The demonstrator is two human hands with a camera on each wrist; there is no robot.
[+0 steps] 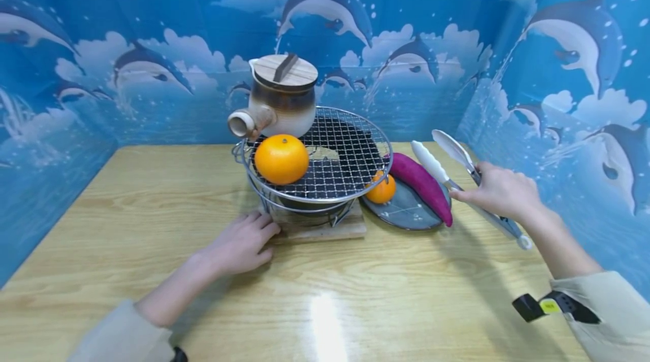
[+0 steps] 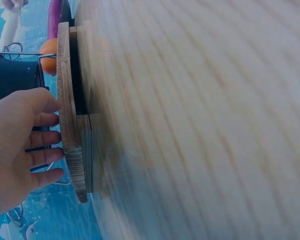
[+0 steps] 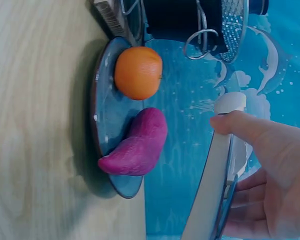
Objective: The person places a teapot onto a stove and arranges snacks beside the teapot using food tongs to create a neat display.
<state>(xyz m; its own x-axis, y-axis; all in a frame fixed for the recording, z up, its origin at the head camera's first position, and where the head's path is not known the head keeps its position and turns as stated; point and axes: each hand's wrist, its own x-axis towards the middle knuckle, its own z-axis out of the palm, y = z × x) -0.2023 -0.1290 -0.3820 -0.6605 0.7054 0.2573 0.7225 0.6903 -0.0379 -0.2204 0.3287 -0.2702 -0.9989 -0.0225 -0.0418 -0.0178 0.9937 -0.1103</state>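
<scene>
Two hands are in view. The right hand (image 1: pixel 500 190) grips one pair of tongs (image 3: pixel 213 180), held above the bench (image 1: pixel 152 198) with its two white ends spread, pointing away from the person. The left hand (image 1: pixel 244 243) is released, its relaxed fingers touching the left end of one board (image 1: pixel 320 231). Left of the tongs sits one plate (image 1: pixel 401 210), bearing one sweet potato (image 1: pixel 421 181) and one orange (image 1: pixel 382 190). A second orange (image 1: pixel 281 159) and one pot (image 1: pixel 281 105) rest on one rack (image 1: pixel 337 170) above the board. Bench surface stretches wide leftward and toward the person; the backdrop (image 1: pixel 152 97) rises along the far edge.
</scene>
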